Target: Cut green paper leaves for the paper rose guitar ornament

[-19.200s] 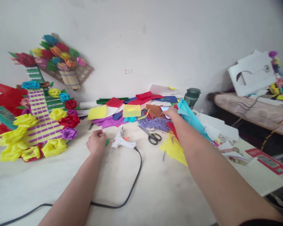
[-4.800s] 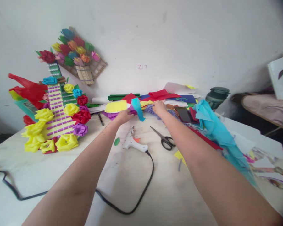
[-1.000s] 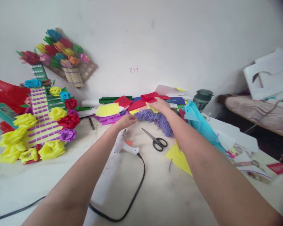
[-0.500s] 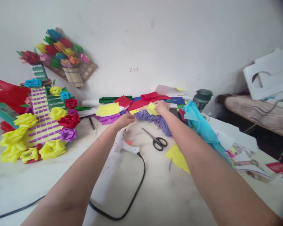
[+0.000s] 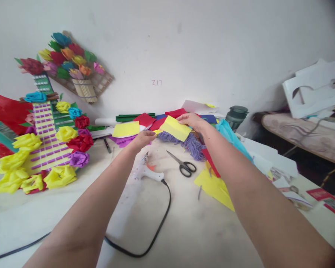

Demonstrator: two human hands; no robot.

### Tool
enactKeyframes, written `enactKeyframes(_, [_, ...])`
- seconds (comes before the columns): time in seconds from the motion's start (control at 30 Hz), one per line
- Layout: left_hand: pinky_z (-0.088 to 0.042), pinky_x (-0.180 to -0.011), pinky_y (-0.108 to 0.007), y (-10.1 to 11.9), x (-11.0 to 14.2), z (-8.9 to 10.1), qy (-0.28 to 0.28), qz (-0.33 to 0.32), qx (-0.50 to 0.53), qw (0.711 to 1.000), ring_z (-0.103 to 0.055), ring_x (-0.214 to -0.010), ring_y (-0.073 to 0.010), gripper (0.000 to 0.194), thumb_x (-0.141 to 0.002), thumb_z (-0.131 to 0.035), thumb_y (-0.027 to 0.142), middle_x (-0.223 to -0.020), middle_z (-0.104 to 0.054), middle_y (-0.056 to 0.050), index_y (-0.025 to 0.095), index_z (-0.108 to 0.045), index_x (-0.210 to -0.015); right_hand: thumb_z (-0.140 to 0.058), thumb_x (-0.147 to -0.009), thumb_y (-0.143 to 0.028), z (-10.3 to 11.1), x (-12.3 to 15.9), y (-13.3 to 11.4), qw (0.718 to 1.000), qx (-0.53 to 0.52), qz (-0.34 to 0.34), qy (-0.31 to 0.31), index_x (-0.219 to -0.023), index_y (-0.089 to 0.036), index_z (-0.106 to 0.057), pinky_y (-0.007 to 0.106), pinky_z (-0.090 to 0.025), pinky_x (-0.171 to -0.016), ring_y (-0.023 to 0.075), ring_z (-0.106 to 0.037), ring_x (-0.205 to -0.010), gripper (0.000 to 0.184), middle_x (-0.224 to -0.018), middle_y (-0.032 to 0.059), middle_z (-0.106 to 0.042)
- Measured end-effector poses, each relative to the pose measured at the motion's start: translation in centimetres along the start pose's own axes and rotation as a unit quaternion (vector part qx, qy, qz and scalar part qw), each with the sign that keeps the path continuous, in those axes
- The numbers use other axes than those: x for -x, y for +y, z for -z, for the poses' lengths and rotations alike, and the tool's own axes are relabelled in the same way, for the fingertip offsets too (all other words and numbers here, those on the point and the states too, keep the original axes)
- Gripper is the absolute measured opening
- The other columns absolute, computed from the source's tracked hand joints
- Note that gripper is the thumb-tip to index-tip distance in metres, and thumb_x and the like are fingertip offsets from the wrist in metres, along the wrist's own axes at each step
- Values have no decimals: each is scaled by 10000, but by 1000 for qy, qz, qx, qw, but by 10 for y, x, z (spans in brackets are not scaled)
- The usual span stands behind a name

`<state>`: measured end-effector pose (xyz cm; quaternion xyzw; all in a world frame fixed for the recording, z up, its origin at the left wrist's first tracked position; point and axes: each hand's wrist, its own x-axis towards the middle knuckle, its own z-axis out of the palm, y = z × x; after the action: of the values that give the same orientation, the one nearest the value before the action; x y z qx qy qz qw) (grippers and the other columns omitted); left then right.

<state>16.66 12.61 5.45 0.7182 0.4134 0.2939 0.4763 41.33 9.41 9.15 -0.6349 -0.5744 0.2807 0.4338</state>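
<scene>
My right hand (image 5: 194,121) pinches a yellow piece of paper (image 5: 175,128) by its upper right corner, over a bundle of purple yarn (image 5: 194,146). To the left, my left hand (image 5: 144,140) has its fingers pressed together near a yellow edge at the yarn's left end; what they hold, if anything, is too small to make out. Below the hands, a white glue gun (image 5: 149,173) lies on its side with its black cord trailing forward. Black-handled scissors (image 5: 185,166) lie slightly apart, pointing to the upper left.
A tower decorated with paper flowers (image 5: 48,130) stands at left. Coloured sheets (image 5: 126,129) line the wall. At right are yellow paper (image 5: 216,188), a blue sheet (image 5: 233,137), a dark green bottle (image 5: 236,116) and white scraps (image 5: 276,156). The cord (image 5: 164,219) loops across the table (image 5: 195,230).
My right hand has drawn the yellow paper up and it now lies spread over the yarn. A red piece shows beside my right forearm. The left hand has shifted slightly left.
</scene>
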Motion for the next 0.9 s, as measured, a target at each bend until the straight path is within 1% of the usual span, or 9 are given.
enactKeyframes(0.23, [-440,-725,-292,-7,-4,-2,-15,16,-31,999,-580,-825,-170,448,-619,-655,444,-900,-644,-76,136,-638,-944,-610,-695,-168,29,22,5,986,96,-77,-111,-922,-164,-706,292,-510,-737,181,-660,-754,247,-881,50,-717])
enactKeyframes(0.33, [-442,-712,-290,-9,-8,-5,-18,12,-39,999,-582,-834,-178,418,-631,-641,426,-886,-651,-77,139,-636,-934,-607,-664,-147,25,26,7,960,173,-99,-197,-856,-171,-717,291,-517,-701,179,-662,-711,222,-827,44,-719])
enactKeyframes(0.43, [-444,-727,-294,-10,-14,-10,-13,6,-47,999,-580,-867,-191,391,-617,-645,404,-900,-661,-75,144,-645,-908,-625,-650,-152,7,26,3,918,270,-121,-264,-787,-176,-721,301,-525,-702,189,-669,-710,170,-789,47,-721])
enactKeyframes(0.5, [-445,-731,-286,-11,-18,-12,-3,9,-51,999,-580,-873,-189,368,-615,-638,366,-917,-663,-76,136,-647,-901,-592,-687,-151,-11,25,0,921,301,-69,-239,-796,-173,-714,282,-529,-693,179,-671,-700,165,-783,45,-722])
enactKeyframes(0.57, [-446,-715,-272,-12,-21,-13,19,20,-60,998,-581,-860,-182,329,-626,-612,307,-923,-661,-78,127,-646,-899,-542,-723,-136,-28,25,-2,925,311,-53,-212,-857,-171,-704,268,-532,-673,172,-675,-699,212,-794,45,-724])
enactKeyframes(0.63, [-447,-691,-261,-11,-22,-12,56,39,-85,994,-581,-833,-177,280,-634,-578,252,-897,-660,-71,131,-650,-877,-529,-722,-118,-43,25,-2,920,325,-42,-214,-910,-179,-698,260,-528,-709,183,-677,-792,260,-877,46,-723])
enactKeyframes(0.7, [-447,-665,-259,-10,-23,-10,89,62,-118,987,-582,-800,-178,255,-632,-561,221,-851,-658,-63,139,-658,-853,-524,-712,-96,-55,24,1,913,342,-6,-223,-972,-194,-693,273,-500,-821,204,-647,-944,326,-1037,46,-690])
enactKeyframes(0.8, [-450,-643,-269,-10,-24,-7,105,81,-139,981,-585,-769,-191,257,-628,-564,213,-800,-656,-65,142,-669,-852,-518,-715,-91,-62,17,6,909,352,31,-222,-1137,-207,-632,273,-387,-993,207,-525,-1162,453,-1280,35,-539])
enactKeyframes(0.9, [-460,-676,-288,-13,-30,-5,89,70,-148,982,-592,-805,-212,249,-632,-568,214,-823,-665,-82,144,-678,-845,-479,-758,-112,-59,1,9,914,357,31,-193,-1281,-195,-515,269,-274,-1070,182,-394,-1277,531,-1384,35,-405])
